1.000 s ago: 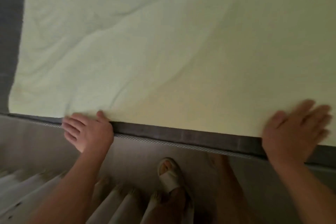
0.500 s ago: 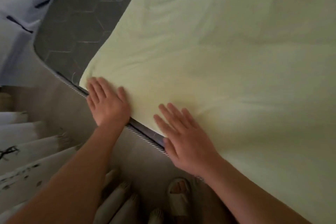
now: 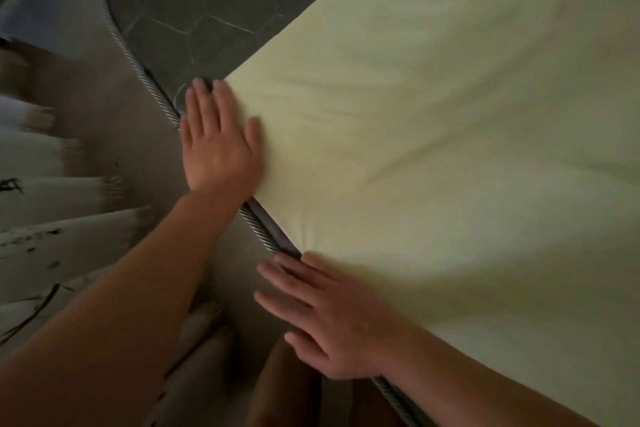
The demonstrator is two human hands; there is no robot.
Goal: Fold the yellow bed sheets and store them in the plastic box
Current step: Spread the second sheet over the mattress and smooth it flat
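A pale yellow bed sheet (image 3: 433, 121) lies spread flat over a dark mattress (image 3: 194, 3) and fills the right of the view. My left hand (image 3: 218, 146) lies flat with straight fingers on the sheet's near left corner, at the mattress edge. My right hand (image 3: 329, 315) rests flat, fingers spread, on the sheet's near edge a little further right, over the mattress piping. Neither hand grips the cloth. The plastic box is not in view.
The mattress has a quilted grey top with a corded edge (image 3: 138, 69). Its bare corner shows beyond the sheet. White wooden slats (image 3: 52, 198) lie on the floor at the left, beside my legs (image 3: 287, 388).
The view has swung left and closer to the sheet's corner. My left hand slid up along the edge to the corner; my right hand pulled back to the sheet's near edge.
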